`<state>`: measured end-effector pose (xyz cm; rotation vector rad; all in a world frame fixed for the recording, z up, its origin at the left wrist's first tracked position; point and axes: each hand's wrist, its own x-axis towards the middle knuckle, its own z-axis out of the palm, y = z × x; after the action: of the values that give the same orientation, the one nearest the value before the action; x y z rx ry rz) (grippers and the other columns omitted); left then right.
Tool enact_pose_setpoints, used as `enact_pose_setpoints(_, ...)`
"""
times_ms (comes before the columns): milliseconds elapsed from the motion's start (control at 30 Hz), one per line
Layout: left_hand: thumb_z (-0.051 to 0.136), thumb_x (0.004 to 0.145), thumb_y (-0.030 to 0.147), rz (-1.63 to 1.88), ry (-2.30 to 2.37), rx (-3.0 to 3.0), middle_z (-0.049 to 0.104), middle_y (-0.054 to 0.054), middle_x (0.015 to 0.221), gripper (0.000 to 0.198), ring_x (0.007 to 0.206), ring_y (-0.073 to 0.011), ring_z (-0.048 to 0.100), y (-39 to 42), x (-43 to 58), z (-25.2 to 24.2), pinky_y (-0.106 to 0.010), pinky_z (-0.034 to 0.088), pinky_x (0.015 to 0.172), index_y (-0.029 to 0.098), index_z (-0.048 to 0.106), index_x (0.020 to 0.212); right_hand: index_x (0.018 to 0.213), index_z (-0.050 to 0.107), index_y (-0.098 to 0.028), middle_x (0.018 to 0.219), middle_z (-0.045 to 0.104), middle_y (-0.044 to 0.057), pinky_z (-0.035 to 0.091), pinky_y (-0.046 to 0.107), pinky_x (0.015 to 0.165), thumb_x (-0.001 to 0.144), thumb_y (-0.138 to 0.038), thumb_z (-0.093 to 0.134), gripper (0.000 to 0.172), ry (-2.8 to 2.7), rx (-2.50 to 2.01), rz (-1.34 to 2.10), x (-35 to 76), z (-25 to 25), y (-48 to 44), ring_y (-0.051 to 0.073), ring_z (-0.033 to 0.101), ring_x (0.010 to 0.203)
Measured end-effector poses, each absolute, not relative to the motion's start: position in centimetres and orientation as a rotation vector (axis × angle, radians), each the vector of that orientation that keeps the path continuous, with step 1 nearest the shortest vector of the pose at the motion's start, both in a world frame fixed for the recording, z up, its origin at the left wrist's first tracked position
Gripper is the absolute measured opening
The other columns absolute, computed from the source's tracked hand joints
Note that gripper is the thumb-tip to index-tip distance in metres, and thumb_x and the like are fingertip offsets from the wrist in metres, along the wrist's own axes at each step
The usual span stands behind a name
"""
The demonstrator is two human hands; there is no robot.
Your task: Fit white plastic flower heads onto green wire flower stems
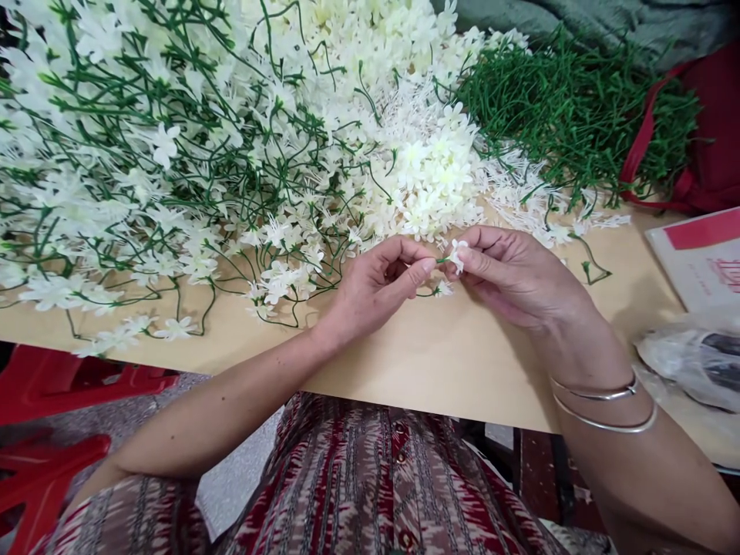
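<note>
Both hands meet above the near part of the table (456,362). My left hand (385,281) is closed in a pinch on a green plastic stem (442,260). Thumb and fingers of my right hand (514,274) grip a small white artificial flower (459,256) at the stem's tip. The rest of the stem is partly hidden behind the fingers. Just beyond the hands lies a heap of loose white petal pieces (433,181). To the left spreads a large pile of white flowers on green stems (231,146).
Bare green stems (566,108) are heaped at the back right, beside a red bag (720,131). A printed booklet (705,258) and a clear plastic bag (697,358) with something dark inside lie at the right. Red stools (69,389) stand below the table's left edge.
</note>
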<state>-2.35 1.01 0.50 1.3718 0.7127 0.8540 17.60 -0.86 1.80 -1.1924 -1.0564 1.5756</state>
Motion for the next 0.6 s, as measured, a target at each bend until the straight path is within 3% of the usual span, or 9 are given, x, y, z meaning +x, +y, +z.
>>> enact_pose_setpoints(133, 0.069, 0.096, 0.043, 0.841, 0.723, 1.359, 0.071, -0.003, 0.088, 0.024, 0.072, -0.0127, 0.06, 0.96, -2.26, 0.46, -0.026, 0.054, 0.066, 0.02, 0.065, 0.09, 0.067, 0.068, -0.023, 0.063, 0.065, -0.002, 0.05, 0.029, 0.062, 0.067, -0.055, 0.094, 0.041, -1.056, -1.232, 1.543, 17.41, 1.88, -0.87, 0.012, 0.057, 0.058)
enact_pose_setpoints(300, 0.07, 0.096, 0.04, 0.883, 0.702, 1.351, 0.066, 0.0, 0.084, 0.022, 0.069, -0.0097, 0.056, 1.02, -2.24, 0.22, -0.023, 0.053, 0.065, 0.019, 0.064, 0.09, 0.068, 0.069, -0.026, 0.065, 0.068, -0.001, 0.053, 0.032, 0.067, 0.06, -0.06, 0.096, 0.043, -1.063, -1.25, 1.549, 17.54, 2.15, -0.77, 0.015, 0.06, 0.064)
enact_pose_setpoints(600, 0.069, 0.097, 0.046, 0.874, 0.696, 1.39, 0.068, -0.003, 0.083, 0.03, 0.07, -0.0113, 0.059, 1.06, -2.17, 0.06, -0.024, 0.056, 0.065, 0.018, 0.062, 0.089, 0.068, 0.069, -0.024, 0.065, 0.067, -0.001, 0.049, 0.031, 0.065, 0.068, -0.053, 0.094, 0.039, -1.073, -1.242, 1.556, 17.43, 2.0, -0.98, 0.014, 0.057, 0.062)
